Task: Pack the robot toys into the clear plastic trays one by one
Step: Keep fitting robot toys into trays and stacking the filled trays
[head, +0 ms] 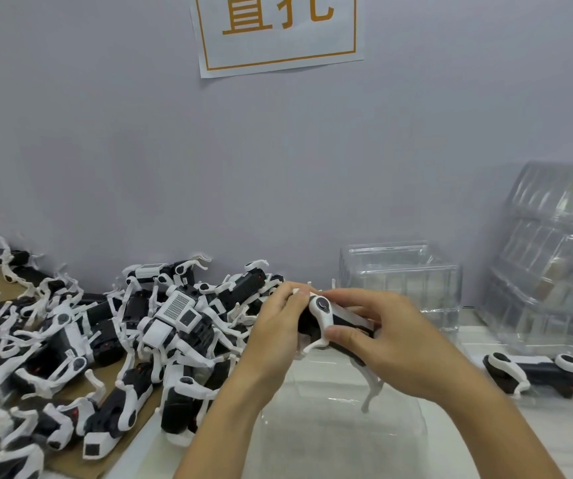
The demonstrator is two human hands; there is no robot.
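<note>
Centre of the frame: black-and-white robot toy (pixel 326 318) gripped between both hands, above a clear plastic tray (pixel 340 426). Left hand (pixel 278 319) curled round its left end, right hand (pixel 385 337) wrapped over its body, thumb pressing a white leg. Heap of toys (pixel 105 340) at lower left.

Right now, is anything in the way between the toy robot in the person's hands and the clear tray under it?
Nothing visible blocks it. Both the left hand and the right hand grip the robot toy directly above the clear tray, with only open air between them.
</note>
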